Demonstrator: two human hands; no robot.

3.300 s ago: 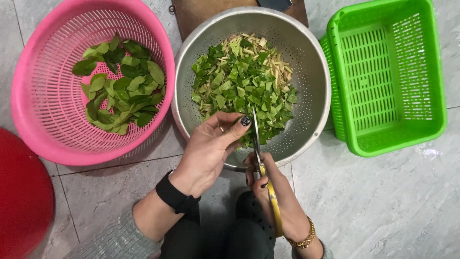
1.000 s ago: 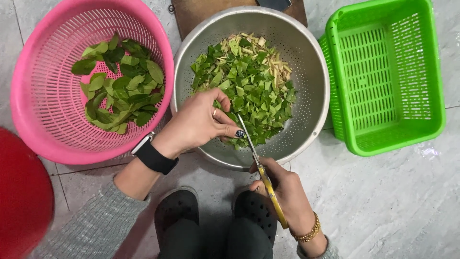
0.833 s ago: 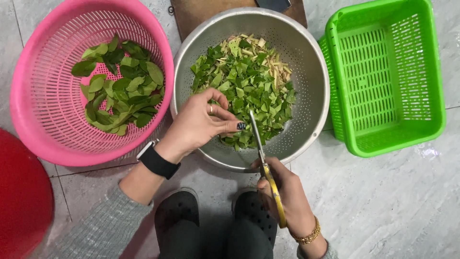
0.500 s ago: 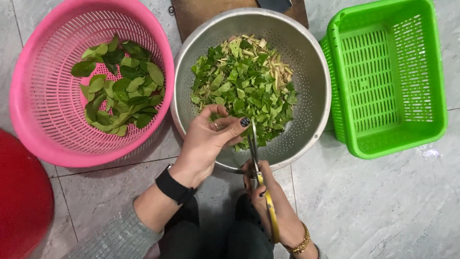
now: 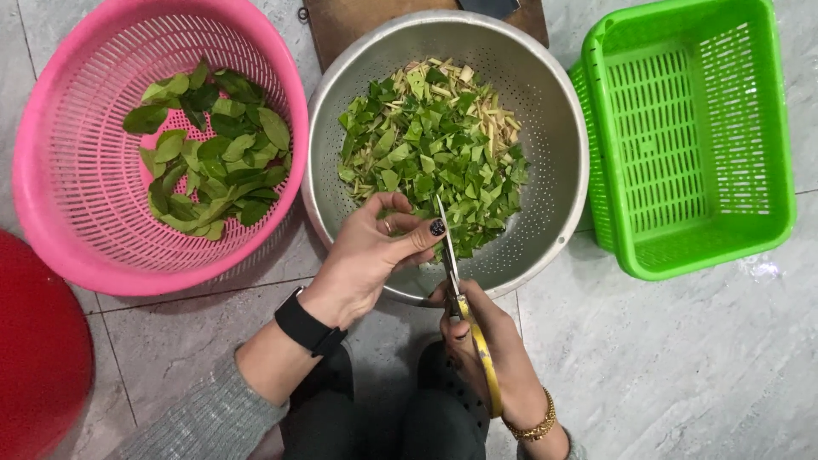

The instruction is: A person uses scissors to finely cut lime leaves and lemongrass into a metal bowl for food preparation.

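My left hand hovers over the near rim of a metal colander, fingers pinched on a small piece of green leaf right beside the scissor blades. Yellow-handled scissors are gripped in my right hand, blades closed and pointing up into the colander. The colander holds a heap of cut leaf pieces with pale stem bits at the far side. A pink round basket at the left holds whole green leaves.
An empty green rectangular basket stands to the right of the colander. A red round thing shows at the lower left edge. A brown board lies behind the colander. My dark shoes rest on the grey tiled floor.
My left hand drew back from inside the colander to its near rim. The scissors swung from tilted to nearly upright and their blades have come together.
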